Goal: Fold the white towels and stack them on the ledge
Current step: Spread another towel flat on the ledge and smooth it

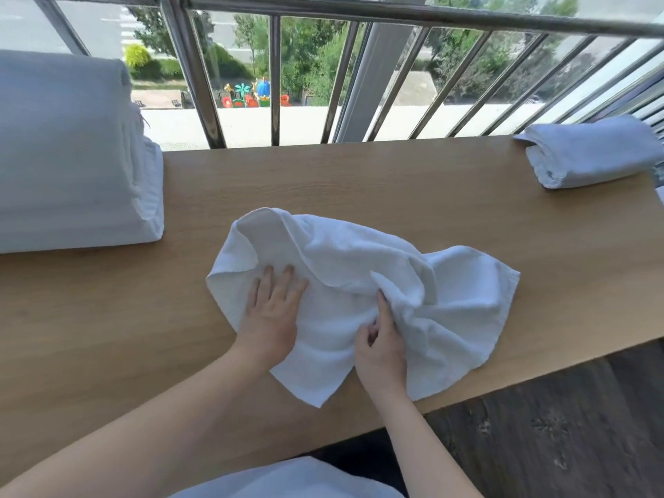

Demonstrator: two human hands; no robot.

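Head view — towel (341, 253) lies left-right, left hand (271, 318) flat, right hand (382, 350) pinching it.

Upper-floor room, window side. Wooden ledge (359, 181) behind a steel railing (275, 80); trees (305, 55) below outside. Folded towels (64, 145) stacked on the ledge. Home or lodging, can't tell which.
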